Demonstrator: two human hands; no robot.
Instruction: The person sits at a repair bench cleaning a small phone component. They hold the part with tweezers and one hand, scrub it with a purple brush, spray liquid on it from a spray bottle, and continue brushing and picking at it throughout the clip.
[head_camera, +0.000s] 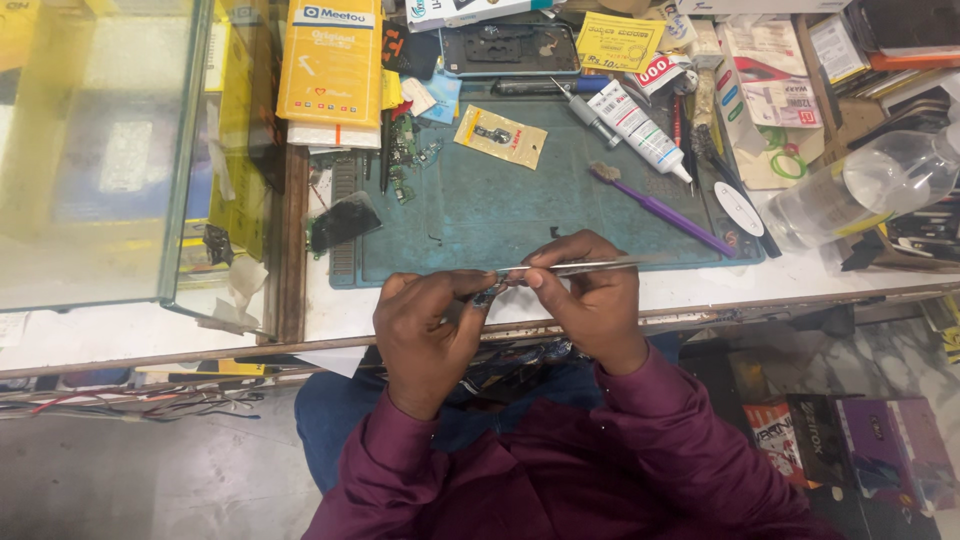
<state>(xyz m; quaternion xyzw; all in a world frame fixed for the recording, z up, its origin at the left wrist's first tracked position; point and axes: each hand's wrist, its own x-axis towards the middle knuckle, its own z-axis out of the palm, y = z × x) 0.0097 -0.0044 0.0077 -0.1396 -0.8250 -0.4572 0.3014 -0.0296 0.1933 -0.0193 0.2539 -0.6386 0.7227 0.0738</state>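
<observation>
Steel tweezers are pinched in the right hand, tips at a tiny dark part that the left hand grips over the near bench edge. Mid-pick, I'd say; next needs steady tips.

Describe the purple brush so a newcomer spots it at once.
Start at the teal work mat on the white counter. Near its right edge lies the purple toothbrush, slanting diagonally, bristles up-left. It is the only purple tool; the tube above it is white.
</observation>
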